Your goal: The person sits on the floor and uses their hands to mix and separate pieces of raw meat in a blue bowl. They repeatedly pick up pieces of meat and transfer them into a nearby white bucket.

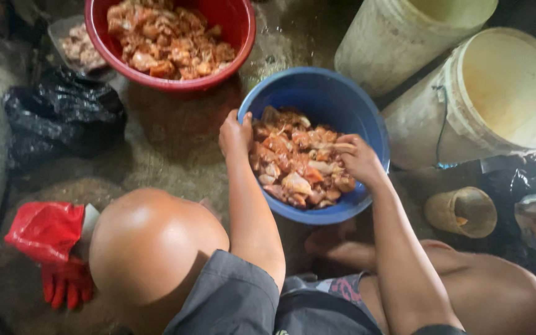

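**Meat being worked in the blue bowl**

Left of the blue bowl [317, 99], red gloves [54, 248] lie unused on the floor. Up and left of it, a red bowl [240, 37] is already heaped with meat. At its left rim the left hand [236, 133] is curled shut; what its grip holds cannot be told. Inside, the meat pieces [293, 164] fill about half. The right hand [358, 160] is pressed onto them, fingers bent.

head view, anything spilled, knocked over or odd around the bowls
Two things. A small tan cup lies tipped on its side on the floor, right of the blue bowl. A red rubber glove lies discarded on the wet ground at the left. Both hands are in the meat; none spilled.
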